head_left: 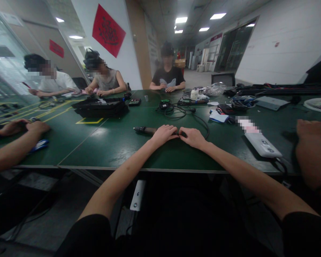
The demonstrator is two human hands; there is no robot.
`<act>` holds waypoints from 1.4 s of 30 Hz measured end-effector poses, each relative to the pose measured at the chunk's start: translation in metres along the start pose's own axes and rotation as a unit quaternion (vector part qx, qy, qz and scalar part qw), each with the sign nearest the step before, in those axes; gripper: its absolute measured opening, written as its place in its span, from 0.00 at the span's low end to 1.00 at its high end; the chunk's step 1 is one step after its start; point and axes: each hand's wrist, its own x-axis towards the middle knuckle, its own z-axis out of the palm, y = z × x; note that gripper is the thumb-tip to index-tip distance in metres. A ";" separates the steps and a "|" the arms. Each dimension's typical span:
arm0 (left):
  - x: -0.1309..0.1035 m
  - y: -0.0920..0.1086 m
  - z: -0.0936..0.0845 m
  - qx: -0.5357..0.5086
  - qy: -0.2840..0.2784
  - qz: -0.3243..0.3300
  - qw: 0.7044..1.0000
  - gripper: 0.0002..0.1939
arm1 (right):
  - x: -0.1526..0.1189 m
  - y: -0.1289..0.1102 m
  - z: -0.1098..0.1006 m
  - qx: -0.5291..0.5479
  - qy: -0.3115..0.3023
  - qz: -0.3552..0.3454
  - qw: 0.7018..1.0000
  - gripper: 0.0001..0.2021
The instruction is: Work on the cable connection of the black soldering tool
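Observation:
A dark cylindrical tool (pixel 146 130) lies on the green table (pixel 128 153), its pointed metal tip toward the left. My left hand (pixel 164 135) is closed around the tool's right end. Close beside it, my right hand (pixel 193 137) pinches a small black piece, perhaps a connector, at the end of the tool. Fingertips of both hands nearly meet there. A black cable (pixel 207 125) curves from behind my right hand up to a coil. The exact joint between tool and black piece is too small to tell.
Behind my hands lie coiled cables (pixel 173 111) and a black tray (pixel 101 108). A white power bank-like box (pixel 264 144) is at the right. Neighbours' arms reach in at both sides (pixel 312 153); several people sit across the table.

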 end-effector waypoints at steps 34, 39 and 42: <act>-0.006 -0.001 -0.007 -0.023 -0.020 0.025 0.999 0.13 | 0.001 0.002 0.003 -0.014 0.008 0.004 1.000 0.07; -0.004 -0.003 -0.003 0.002 -0.018 0.029 0.999 0.14 | 0.000 0.001 0.002 -0.014 0.006 0.008 1.000 0.08; -0.003 -0.002 -0.001 0.020 -0.016 0.027 0.999 0.15 | 0.000 0.000 0.001 -0.015 0.004 0.007 1.000 0.08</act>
